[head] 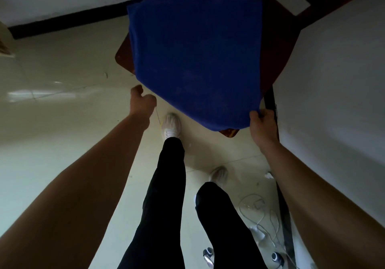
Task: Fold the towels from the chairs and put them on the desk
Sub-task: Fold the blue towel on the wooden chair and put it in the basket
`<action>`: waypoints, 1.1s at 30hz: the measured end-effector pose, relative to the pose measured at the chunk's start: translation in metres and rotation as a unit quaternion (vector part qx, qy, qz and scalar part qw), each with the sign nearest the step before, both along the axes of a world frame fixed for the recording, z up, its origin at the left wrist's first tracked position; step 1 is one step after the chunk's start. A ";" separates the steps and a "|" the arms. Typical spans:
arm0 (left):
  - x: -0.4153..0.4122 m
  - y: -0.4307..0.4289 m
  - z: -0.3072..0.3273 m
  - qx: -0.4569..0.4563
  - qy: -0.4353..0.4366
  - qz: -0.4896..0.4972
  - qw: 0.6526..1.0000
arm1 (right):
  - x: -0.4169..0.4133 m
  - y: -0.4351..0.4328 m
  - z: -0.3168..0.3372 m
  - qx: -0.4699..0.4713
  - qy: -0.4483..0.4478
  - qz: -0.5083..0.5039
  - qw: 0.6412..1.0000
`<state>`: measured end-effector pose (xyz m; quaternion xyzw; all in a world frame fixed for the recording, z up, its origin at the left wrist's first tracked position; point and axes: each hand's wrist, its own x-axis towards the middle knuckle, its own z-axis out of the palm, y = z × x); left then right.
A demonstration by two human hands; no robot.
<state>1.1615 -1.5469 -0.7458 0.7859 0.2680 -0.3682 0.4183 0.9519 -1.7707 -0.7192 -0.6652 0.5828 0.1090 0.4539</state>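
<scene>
on my remote feed, the blue towel (195, 60) lies spread over the chair seat (280, 45) — my right hand (263, 125) grips its near corner, my left hand (142, 102), loosely curled, holds nothing.

No readable text, labels, brands or numbers in view. Small devices (277, 257) on the floor (62, 122) too blurred to show markings.

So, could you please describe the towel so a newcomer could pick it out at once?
On the pale tiled floor, ahead of the person's white shoes, stands a dark wooden chair. The towel lies spread over its seat, its near corner in the grip of the right hand. It is the only deep blue thing among brown wood and pale tiles.
</scene>
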 end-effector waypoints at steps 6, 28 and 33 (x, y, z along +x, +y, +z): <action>-0.005 -0.006 0.007 -0.123 0.098 0.011 0.987 | 0.007 0.001 -0.004 0.058 -0.024 -0.098 0.993; -0.118 0.026 0.146 -0.059 -0.020 0.203 0.977 | -0.024 -0.024 0.118 0.074 -0.106 -0.177 0.976; -0.104 0.011 0.179 -0.071 -0.038 0.212 0.974 | -0.009 -0.043 0.150 0.079 -0.147 -0.208 0.964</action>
